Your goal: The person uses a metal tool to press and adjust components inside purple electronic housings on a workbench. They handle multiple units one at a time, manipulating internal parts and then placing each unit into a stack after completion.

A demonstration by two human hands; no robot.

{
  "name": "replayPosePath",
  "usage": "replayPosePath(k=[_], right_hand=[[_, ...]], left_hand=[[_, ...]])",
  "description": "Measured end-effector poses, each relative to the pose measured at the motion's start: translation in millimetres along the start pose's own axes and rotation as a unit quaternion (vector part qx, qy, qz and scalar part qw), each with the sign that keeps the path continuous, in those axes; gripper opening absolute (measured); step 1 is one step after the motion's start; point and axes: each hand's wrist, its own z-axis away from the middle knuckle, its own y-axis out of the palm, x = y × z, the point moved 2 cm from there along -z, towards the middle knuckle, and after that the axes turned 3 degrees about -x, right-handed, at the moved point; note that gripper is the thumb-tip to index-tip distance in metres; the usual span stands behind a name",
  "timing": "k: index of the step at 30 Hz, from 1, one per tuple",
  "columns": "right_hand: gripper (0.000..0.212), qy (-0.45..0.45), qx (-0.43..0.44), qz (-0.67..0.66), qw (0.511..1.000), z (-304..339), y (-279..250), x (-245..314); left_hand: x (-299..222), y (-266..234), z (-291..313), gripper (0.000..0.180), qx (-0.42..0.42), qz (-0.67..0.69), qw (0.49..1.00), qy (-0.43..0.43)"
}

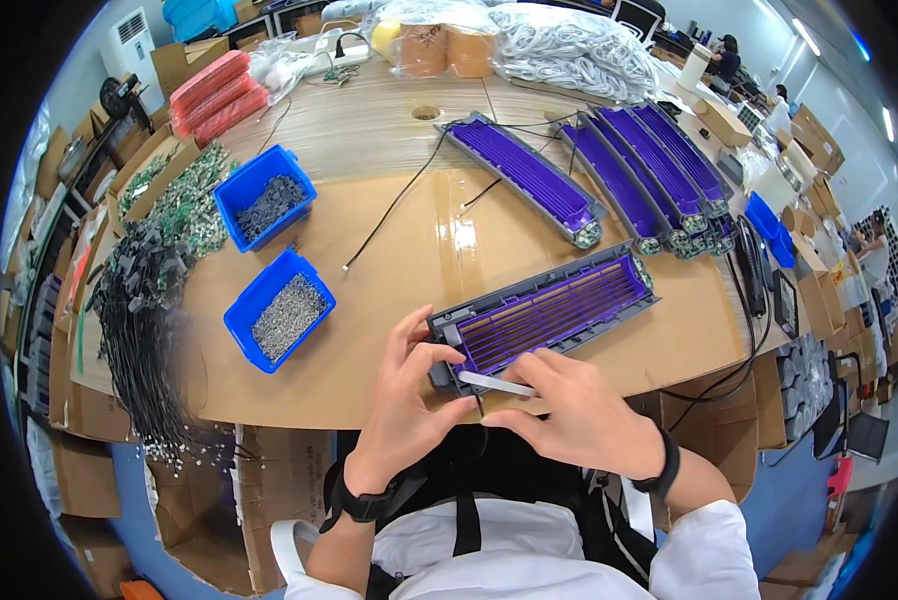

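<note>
While both hands met low in the middle of the frame, the work in hand looked like fitting a small part onto the near end of a long grey frame with a purple grille (pixel 549 310). That frame lay slanted on the tabletop (pixel 389 260), from the lower middle up toward the right. The left hand (pixel 409 390) was curled around its near end, thumb on top, holding it steady. The right hand (pixel 579 415) pinched a thin pale strip (pixel 496 383) between its fingertips and laid it along the frame's lower edge. I judged the strip was being set in place but was not pressed home yet.

The next move would seem to call for a steady left hand and a soft, even push along the strip, so it sits flat and does not bend.

Left of the hands stood two blue bins, the nearer one (pixel 279 310) full of small silver bits and the farther one (pixel 264 197) full of dark bits. More purple frames (pixel 634 165) lay side by side in the upper right of the frame. A bunch of black wires (pixel 144 330) hung over the left edge. Thin black cables (pixel 399 200) ran across the middle
</note>
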Motion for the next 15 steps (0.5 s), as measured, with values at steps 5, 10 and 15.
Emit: replayPosePath(k=[5, 10, 15], right_hand=[[0.028, 0.044, 0.034, 0.038, 0.998, -2.8, 34.0, -3.8], [0.014, 0.016, 0.023, 0.015, 0.999, -8.7, 28.0, -4.2], [0.014, 0.015, 0.055, 0.040, 0.998, -16.4, 17.3, -10.4]], left_hand=[[4.3, 1.1, -1.0, 0.045, 0.013, -0.022, 0.999, 0.045], [11.9, 0.7, 0.9, 0.041, 0.020, 0.004, 0.999, 0.051], [11.8, 0.9, 1.2, 0.033, 0.035, 0.006, 0.998, 0.052]])
